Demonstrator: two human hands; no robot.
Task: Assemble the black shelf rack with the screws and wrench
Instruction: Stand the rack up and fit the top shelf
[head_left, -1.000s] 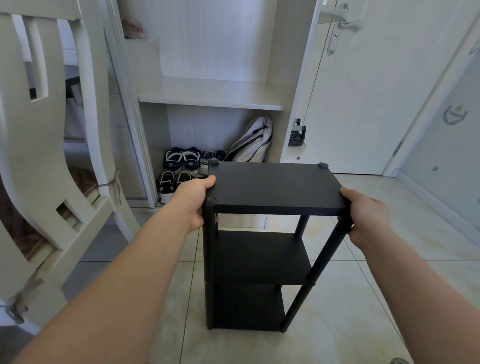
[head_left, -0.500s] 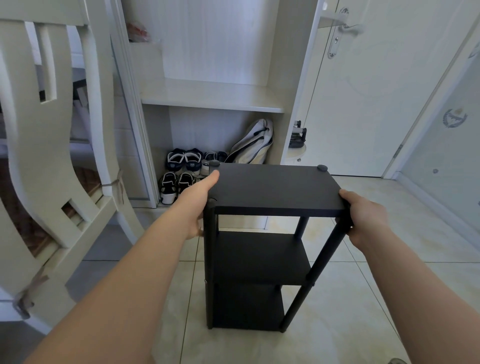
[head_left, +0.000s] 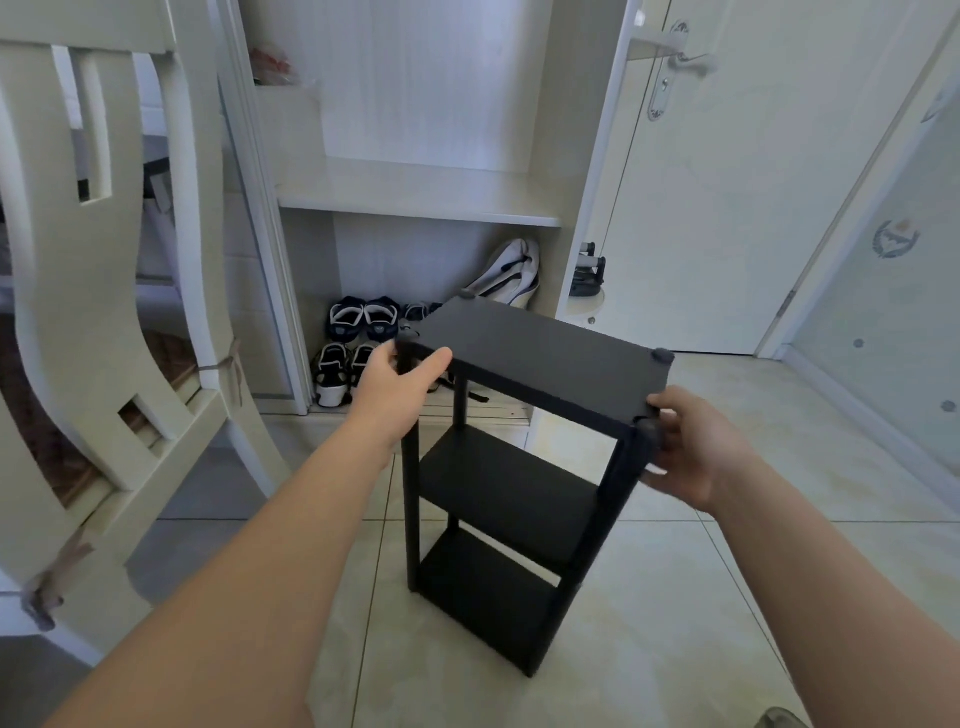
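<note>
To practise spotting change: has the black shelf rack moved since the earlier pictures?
Yes. The black shelf rack turned clockwise seen from above; its front edge now slants against the cabinet shelf.

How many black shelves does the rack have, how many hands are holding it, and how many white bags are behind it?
Black shelves: 3 (top shelf, middle shelf, bottom shelf)
Hands gripping the black shelf rack: 2 (left hand, right hand)
White bag: 1
Total: 6

The shelf rack (head_left: 540, 353) stands on the floor (head_left: 675, 597); a chair (head_left: 78, 312) is left of it, shoes (head_left: 358, 332) and a door (head_left: 727, 208) behind it.
</note>
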